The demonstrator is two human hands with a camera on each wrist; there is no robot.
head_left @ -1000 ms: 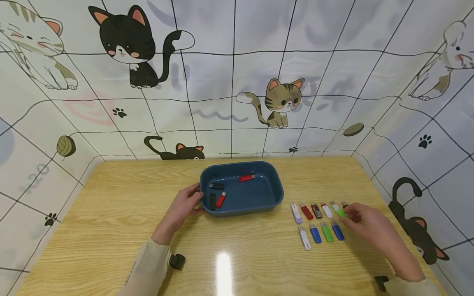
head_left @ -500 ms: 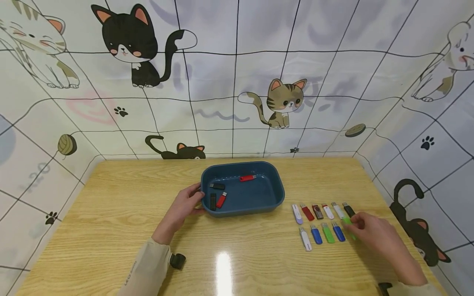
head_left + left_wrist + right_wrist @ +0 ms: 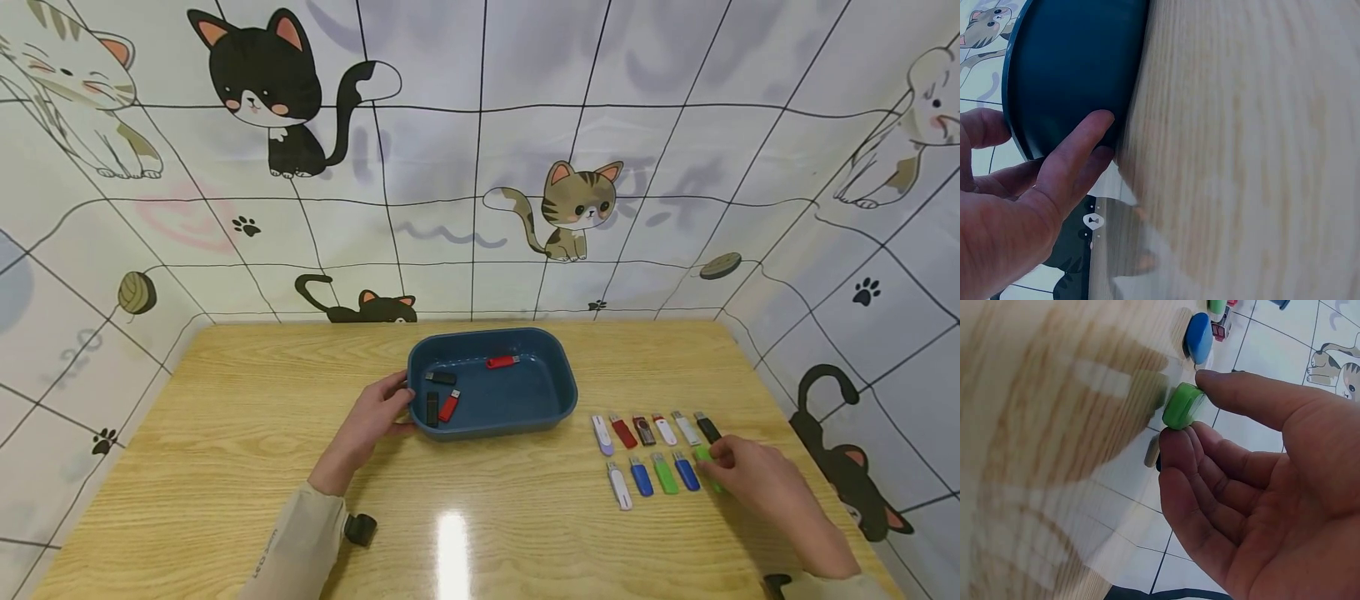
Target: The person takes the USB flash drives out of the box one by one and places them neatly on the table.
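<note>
My left hand (image 3: 371, 417) grips the left end of a dark blue tray (image 3: 502, 429), its thumb and fingers against the end wall (image 3: 1072, 69). Two red USB sticks (image 3: 502, 362) and two black ones (image 3: 441, 378) lie inside. On the right, my right hand (image 3: 768, 483) pinches a green USB stick (image 3: 1182, 406) between thumb and fingertips, close over the table at the right end of the front row. That row also holds a white stick (image 3: 619, 486), two blue ones (image 3: 641, 477) and another green one (image 3: 664, 473).
Behind runs a second row: a white-and-purple stick (image 3: 602, 435), a red one (image 3: 622, 431), a brown-and-metal one (image 3: 643, 431), a red-and-white one (image 3: 663, 429), a pale grey one (image 3: 686, 427) and a black one (image 3: 707, 427). A cat-patterned cloth (image 3: 435, 233) walls the table.
My right hand has drawn the green USB stick from the back row toward the front row, uncovering the black and pale grey sticks. My left hand has stayed on the tray.
</note>
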